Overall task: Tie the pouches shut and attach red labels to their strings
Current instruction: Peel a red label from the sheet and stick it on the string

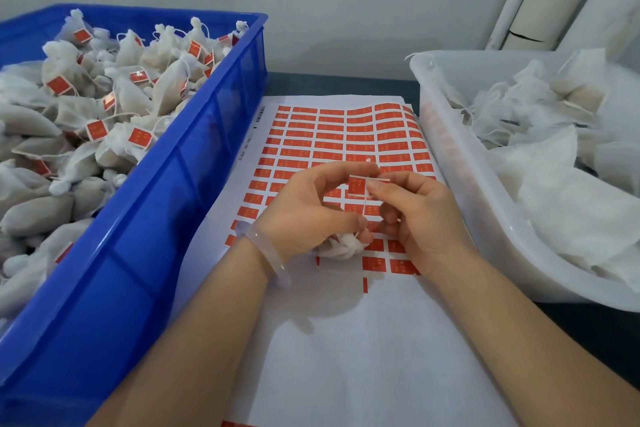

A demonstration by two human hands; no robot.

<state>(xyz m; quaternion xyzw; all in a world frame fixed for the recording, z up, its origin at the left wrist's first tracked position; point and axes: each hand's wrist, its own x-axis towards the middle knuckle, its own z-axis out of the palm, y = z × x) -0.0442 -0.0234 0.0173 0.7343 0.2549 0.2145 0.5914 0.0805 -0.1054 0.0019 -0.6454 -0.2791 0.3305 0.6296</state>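
A single red label (357, 185) is folded over a thin white string (364, 208) just above the label sheet (329, 139), pinched at its right edge by the curled thumb and forefinger of the right hand (415, 215). The forefinger of the left hand (308, 208) arches over its top, and that hand's lower fingers curl round the white pouch (341, 248) hanging from the string. A blue crate (194, 184) of tagged pouches (104, 107) stands to the left, and a translucent tub (460, 184) of loose pouches (554, 149) stands to the right.
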